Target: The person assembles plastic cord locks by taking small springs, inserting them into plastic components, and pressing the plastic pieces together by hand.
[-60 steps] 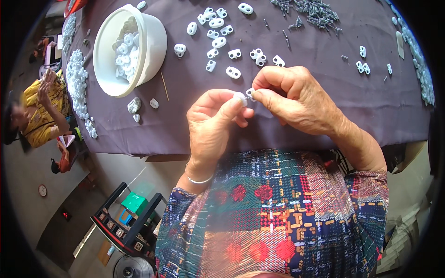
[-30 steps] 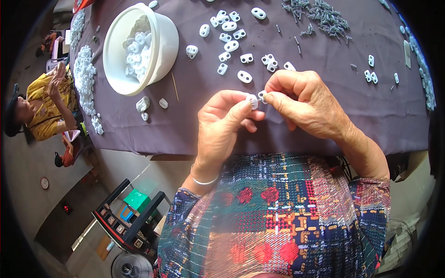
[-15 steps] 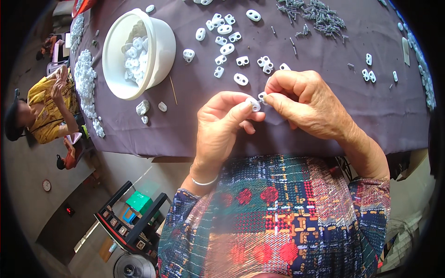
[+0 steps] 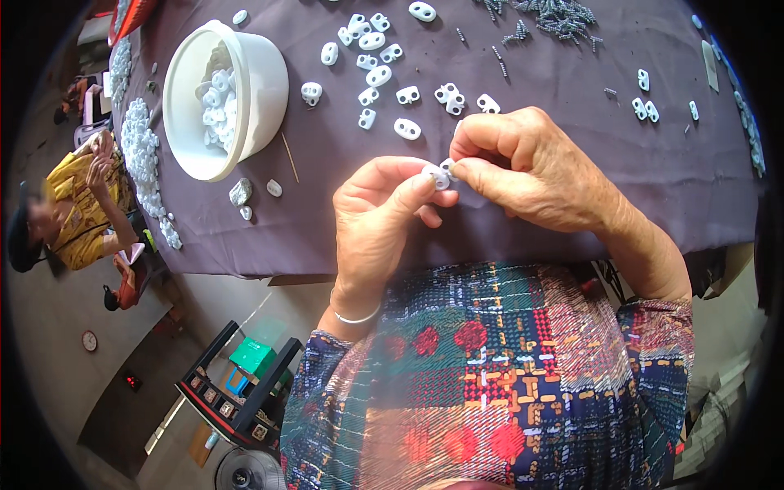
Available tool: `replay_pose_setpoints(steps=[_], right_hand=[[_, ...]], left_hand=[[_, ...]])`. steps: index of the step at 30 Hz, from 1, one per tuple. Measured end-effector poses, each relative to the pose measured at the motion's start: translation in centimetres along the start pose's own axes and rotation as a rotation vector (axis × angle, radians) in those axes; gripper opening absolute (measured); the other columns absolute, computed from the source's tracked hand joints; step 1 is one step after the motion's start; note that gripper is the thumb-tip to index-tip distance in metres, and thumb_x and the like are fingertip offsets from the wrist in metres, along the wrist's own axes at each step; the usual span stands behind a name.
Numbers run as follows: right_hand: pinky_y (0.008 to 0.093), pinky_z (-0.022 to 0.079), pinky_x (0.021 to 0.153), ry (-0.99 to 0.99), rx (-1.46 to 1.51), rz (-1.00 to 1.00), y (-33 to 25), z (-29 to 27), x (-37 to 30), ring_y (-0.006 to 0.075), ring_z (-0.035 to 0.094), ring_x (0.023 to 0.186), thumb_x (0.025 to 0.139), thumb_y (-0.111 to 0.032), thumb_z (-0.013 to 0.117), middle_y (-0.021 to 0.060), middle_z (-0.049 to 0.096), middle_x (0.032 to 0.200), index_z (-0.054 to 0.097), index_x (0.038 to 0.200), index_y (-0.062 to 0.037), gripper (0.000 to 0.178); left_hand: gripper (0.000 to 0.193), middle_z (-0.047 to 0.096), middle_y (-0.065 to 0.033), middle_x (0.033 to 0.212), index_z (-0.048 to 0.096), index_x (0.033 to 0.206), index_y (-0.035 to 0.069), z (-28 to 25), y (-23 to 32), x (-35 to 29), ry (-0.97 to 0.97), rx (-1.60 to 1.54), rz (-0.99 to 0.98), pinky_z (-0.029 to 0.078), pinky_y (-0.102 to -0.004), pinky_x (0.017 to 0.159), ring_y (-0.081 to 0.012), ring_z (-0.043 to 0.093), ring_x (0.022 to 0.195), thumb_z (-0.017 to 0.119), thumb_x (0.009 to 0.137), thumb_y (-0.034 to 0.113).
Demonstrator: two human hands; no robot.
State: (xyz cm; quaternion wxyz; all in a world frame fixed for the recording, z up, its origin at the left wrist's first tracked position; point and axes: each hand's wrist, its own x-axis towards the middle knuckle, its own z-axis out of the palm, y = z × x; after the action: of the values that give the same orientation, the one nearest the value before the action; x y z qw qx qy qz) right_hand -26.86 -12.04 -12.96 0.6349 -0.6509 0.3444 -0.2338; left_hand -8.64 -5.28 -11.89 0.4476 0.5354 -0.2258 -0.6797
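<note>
Over the near edge of the table, my left hand (image 4: 371, 208) pinches a white oval cord lock piece (image 4: 437, 177) between thumb and forefinger. Against its upper right side, the thumb and forefinger of my right hand (image 4: 535, 167) hold a smaller white cord lock part (image 4: 447, 165). The two parts touch; how far one sits inside the other is hidden by the fingers. Just beyond my hands lie several white two-hole cord locks (image 4: 407, 128), scattered on the dark cloth. A heap of small metal springs (image 4: 567, 18) is at the far side.
A white plastic tub (image 4: 265, 110) of white parts stands left on the cloth-covered table (image 4: 327, 237). Beside it are a thin stick (image 4: 290, 157) and a pile of white pieces (image 4: 140, 147). A person in yellow (image 4: 82, 196) sits at the far left.
My hands have drawn closer, and the small part in the right now meets the piece in the left; a gap with a spring showed before. The whole view has shifted slightly.
</note>
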Motion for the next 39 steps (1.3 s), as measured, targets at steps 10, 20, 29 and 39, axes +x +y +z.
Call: replay_pose_setpoints(steps=[10, 20, 29, 39], right_hand=[[0.0225, 0.032, 0.040, 0.013, 0.063, 0.064, 0.1, 0.6, -0.3, 0.0045, 0.043, 0.043, 0.086, -0.010, 0.055, -0.0014, 0.048, 0.056, 0.054, 0.078, -0.0002, 0.012], [0.0206, 0.034, 0.039, 0.033, 0.083, 0.091, -0.1, 0.8, -0.2, 0.0041, 0.045, 0.043, 0.087, -0.010, 0.055, -0.0015, 0.051, 0.057, 0.055, 0.080, -0.0006, 0.012], [0.0199, 0.038, 0.040, -0.008, 0.156, 0.187, -0.3, 0.6, -0.3, 0.0045, 0.048, 0.044, 0.087, -0.011, 0.055, -0.0010, 0.051, 0.057, 0.056, 0.081, -0.0003, 0.012], [0.0192, 0.042, 0.041, -0.055, 0.240, 0.248, -0.4, 0.6, -0.1, 0.0040, 0.049, 0.047, 0.089, -0.011, 0.054, -0.0014, 0.052, 0.059, 0.057, 0.082, 0.0005, 0.014]], left_hand=[[0.013, 0.066, -0.0128, 0.087, 0.059, 0.096, -0.002, 0.3, -0.5, -0.3, 0.024, 0.008, 0.036, 0.052, -0.0245, 0.060, -0.0184, 0.065, 0.075, 0.061, 0.085, 0.006], [0.014, 0.065, -0.0126, 0.086, 0.058, 0.097, -0.003, 0.6, -0.5, -0.5, 0.059, -0.003, 0.064, 0.053, -0.0247, 0.060, -0.0179, 0.066, 0.073, 0.061, 0.085, 0.005], [0.013, 0.065, -0.0119, 0.085, 0.059, 0.096, -0.004, 1.0, -1.2, -0.7, 0.103, 0.011, 0.125, 0.053, -0.0241, 0.059, -0.0154, 0.064, 0.066, 0.060, 0.085, 0.002], [0.012, 0.065, -0.0111, 0.085, 0.059, 0.096, -0.003, 1.2, -1.4, -0.4, 0.102, 0.036, 0.186, 0.053, -0.0236, 0.060, -0.0143, 0.063, 0.065, 0.061, 0.085, 0.001]])
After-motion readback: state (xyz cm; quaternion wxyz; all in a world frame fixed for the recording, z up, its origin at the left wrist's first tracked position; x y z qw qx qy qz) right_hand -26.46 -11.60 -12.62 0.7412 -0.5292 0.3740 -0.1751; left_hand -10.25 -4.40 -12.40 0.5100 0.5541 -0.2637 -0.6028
